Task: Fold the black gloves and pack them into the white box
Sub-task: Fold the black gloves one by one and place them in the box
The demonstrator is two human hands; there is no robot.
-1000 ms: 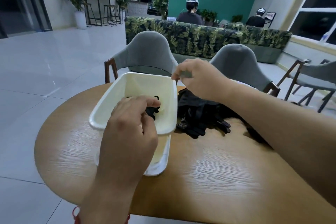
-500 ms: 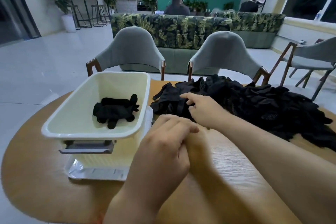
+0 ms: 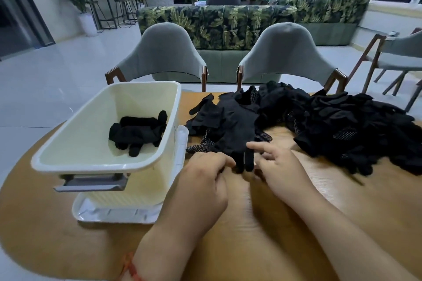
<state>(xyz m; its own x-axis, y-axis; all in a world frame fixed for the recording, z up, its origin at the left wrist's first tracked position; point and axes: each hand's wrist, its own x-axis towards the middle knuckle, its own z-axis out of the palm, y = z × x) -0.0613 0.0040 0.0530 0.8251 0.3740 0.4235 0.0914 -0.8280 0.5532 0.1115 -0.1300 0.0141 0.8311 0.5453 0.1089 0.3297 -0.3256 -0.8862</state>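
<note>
Gloves lay limp, light and floppy on the table beside the white box; my left hand and right hand pinched one glove's fingertips, probably the easiest hold.

box top open, glove pile blocks rt

Two bare forearms reach forward and converge at centre frame. The left hand, knuckles up and fingers curled, pinches with its fingertips at its far edge. The right hand lies palm down just beside it, index finger extended toward the left, remaining fingers bent. A red cord circles the left wrist.
</note>
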